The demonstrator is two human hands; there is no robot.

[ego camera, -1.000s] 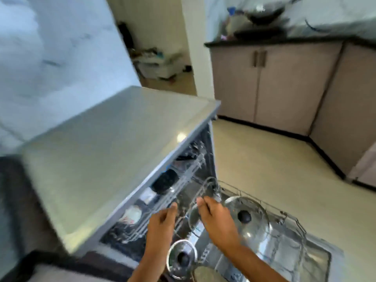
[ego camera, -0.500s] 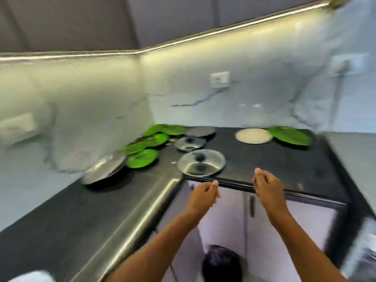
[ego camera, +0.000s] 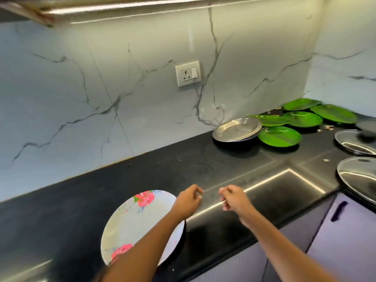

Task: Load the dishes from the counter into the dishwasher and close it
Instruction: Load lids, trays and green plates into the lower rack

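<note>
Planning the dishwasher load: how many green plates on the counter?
5 green plates, far right corner: one beside the steel plate, one partly behind it, three further back. More may be hidden.

The left grip (ego camera: 188, 202) and right grip (ego camera: 234, 200) are away from the dishwasher rack and now hover empty over the black surface (ego camera: 142, 174), the left forearm (ego camera: 146, 243) crossing a floral plate (ego camera: 130, 222) newly in view.

White marble-veined wall (ego camera: 142, 102), wall socket (ego camera: 188, 73), black L-shaped counter (ego camera: 81, 196), under-cabinet light strip (ego camera: 126, 6), lilac cabinet doors (ego camera: 345, 237)
</note>
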